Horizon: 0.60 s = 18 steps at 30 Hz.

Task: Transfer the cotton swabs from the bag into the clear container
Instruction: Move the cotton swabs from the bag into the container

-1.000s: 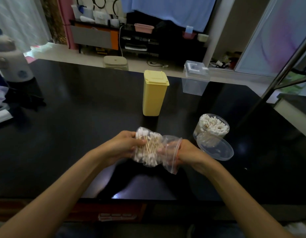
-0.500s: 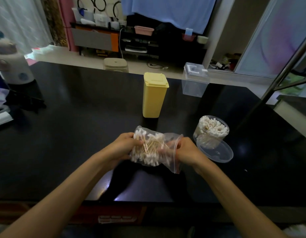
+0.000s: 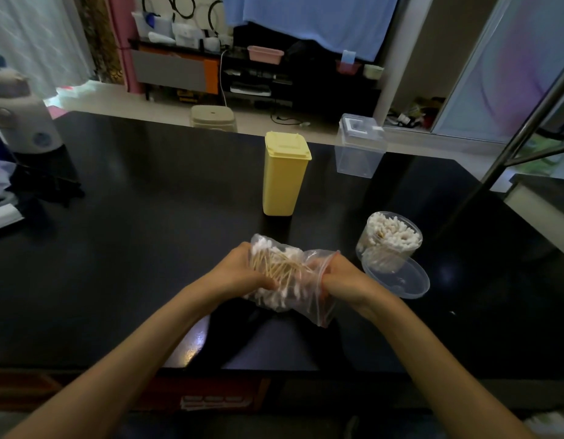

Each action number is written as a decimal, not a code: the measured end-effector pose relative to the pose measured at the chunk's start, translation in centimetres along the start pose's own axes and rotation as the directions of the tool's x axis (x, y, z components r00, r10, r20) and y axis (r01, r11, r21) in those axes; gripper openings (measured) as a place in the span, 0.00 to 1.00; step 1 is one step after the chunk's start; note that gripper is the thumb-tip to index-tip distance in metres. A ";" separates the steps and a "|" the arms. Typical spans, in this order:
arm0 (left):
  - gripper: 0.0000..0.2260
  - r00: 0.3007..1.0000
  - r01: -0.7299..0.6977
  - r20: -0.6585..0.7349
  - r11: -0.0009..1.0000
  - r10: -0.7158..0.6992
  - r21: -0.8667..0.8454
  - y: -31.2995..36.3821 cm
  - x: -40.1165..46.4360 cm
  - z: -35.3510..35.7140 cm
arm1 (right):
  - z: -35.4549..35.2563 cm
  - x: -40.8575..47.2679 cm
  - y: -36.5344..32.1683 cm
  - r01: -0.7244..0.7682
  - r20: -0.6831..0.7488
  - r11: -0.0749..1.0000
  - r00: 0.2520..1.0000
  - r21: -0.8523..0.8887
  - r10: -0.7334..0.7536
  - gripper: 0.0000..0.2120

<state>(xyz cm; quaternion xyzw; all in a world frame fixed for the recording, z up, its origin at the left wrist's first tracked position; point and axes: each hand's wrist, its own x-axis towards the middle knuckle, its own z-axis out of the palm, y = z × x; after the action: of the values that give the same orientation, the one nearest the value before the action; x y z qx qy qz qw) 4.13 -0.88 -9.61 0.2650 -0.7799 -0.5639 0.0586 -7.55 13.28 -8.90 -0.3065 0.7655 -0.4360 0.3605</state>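
In the head view, the left hand (image 3: 242, 274) grips the closed end of the bag (image 3: 293, 280) of cotton swabs (image 3: 274, 264) above the worktop (image 3: 147, 217), while the right hand (image 3: 340, 277) pinches its open mouth. The clear container (image 3: 389, 240), just right, looks nearly full, so tipping the bag carelessly could spill swabs over its rim.

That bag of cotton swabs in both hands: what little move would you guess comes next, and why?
Probably the right hand, which reaches into the open mouth of the bag, closes on a bunch of swabs and draws it out. The left hand grips the bag's closed end to steady it, and the round clear container stands open just to the right, already holding swabs.
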 end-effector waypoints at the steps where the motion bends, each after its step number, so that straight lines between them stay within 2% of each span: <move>1: 0.15 1.000 0.002 -0.016 1.000 -0.002 -0.008 0.0 0.0 -0.2 | 0.0 0.0 0.0 -0.004 -0.003 1.000 1.000 -0.006 0.004 0.07; 6: 0.13 0.998 -0.023 0.054 0.995 0.029 -0.101 0.3 -0.3 0.0 | 0.9 -0.1 0.0 -0.030 0.078 0.988 0.996 -0.149 0.042 0.13; 11: 0.13 0.998 0.012 0.069 0.987 -0.001 -0.158 0.5 -0.5 0.3 | 1.6 0.0 -0.2 -0.030 0.080 0.997 0.996 -0.075 0.036 0.17; 12: 0.13 0.997 0.021 0.077 0.985 -0.008 -0.173 0.6 -0.6 0.3 | 1.5 0.2 -0.3 -0.037 0.088 0.997 0.995 -0.072 0.043 0.16; 14: 0.12 0.994 0.040 0.110 0.979 -0.018 -0.200 0.7 -0.7 0.3 | 1.4 0.1 -0.5 -0.049 0.088 0.997 0.995 -0.061 0.055 0.07; 18: 0.11 0.987 0.101 0.141 0.969 -0.071 -0.224 0.6 -0.7 0.3 | 1.2 0.0 -0.5 -0.031 0.075 0.997 0.996 -0.075 0.037 0.09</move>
<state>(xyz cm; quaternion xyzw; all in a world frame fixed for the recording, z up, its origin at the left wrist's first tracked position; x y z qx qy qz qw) 4.41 -0.16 -9.05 0.2521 -0.6991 -0.6690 0.0126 -6.48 12.48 -8.94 -0.3232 0.7719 -0.3891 0.3853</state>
